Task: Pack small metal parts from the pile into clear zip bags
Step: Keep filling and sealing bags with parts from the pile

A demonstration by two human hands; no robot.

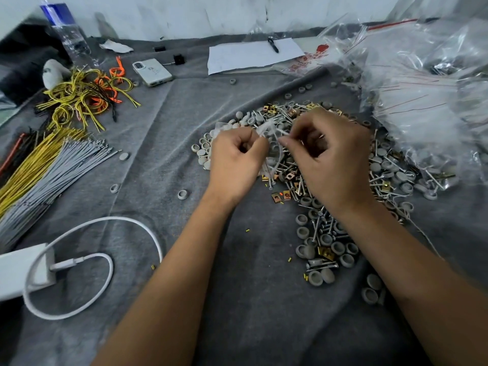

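Observation:
A pile of screws, brass clips and grey caps (327,233) spreads over the grey cloth from the middle to the right. Above it, my left hand (236,159) and my right hand (330,159) face each other, both pinching the top of one small clear zip bag (272,143) that hangs between them. The bag holds a few screws and a grey cap. A heap of clear zip bags (422,101) lies at the right, partly over the pile.
Bundles of yellow and grey wires (45,167) lie at the left. A white charger with its cable (87,260) sits at the near left. A phone (152,72), a water bottle (67,30), and paper with a pen (253,55) lie further back.

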